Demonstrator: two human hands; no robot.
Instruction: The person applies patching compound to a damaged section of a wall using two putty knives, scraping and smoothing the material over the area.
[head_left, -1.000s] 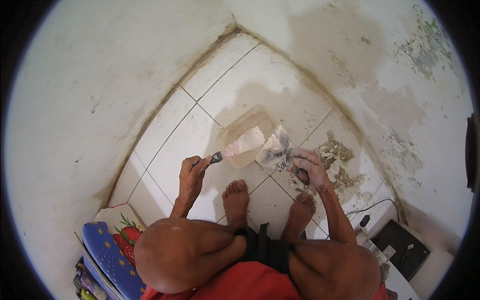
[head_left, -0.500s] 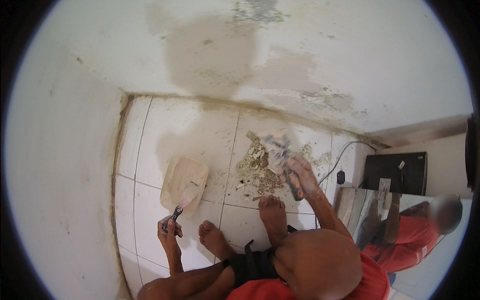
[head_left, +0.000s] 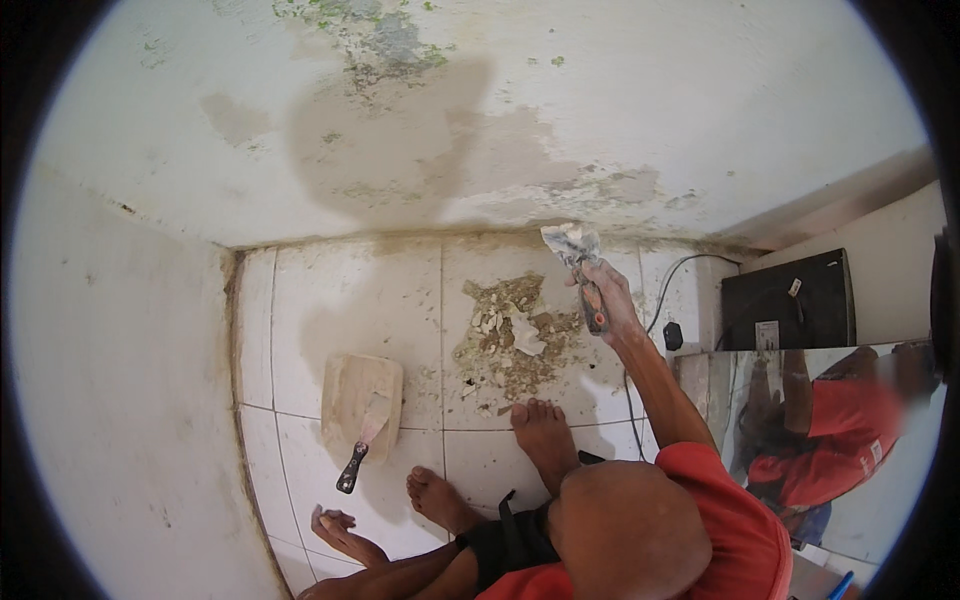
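Observation:
My right hand (head_left: 614, 296) grips the dark-and-orange handle of a wide putty knife (head_left: 592, 306). Its blade, smeared with white stuff, is raised close to the base of the far wall. A shallow cream plastic tray (head_left: 336, 392) sits on the floor at left. In it rests a second, narrower putty knife (head_left: 353, 464), its black handle sticking out over the near rim. My left hand (head_left: 347, 535) lies just short of that handle, empty, with its fingers apart. Between tray and right hand, a heap of scraped flakes and crumbs (head_left: 522, 332) covers the tiles.
The far wall (head_left: 500, 150) has bare, peeling and greenish patches. At right stand a black flat panel (head_left: 790, 305) and a mirror (head_left: 840, 440) that reflects a person in red. A black cable (head_left: 655, 310) runs over the floor. My feet (head_left: 545, 435) are near the debris.
My left hand has let go of the narrow putty knife, leaving it in the tray, and drawn back. My right hand has moved the wide one off the debris toward the wall.

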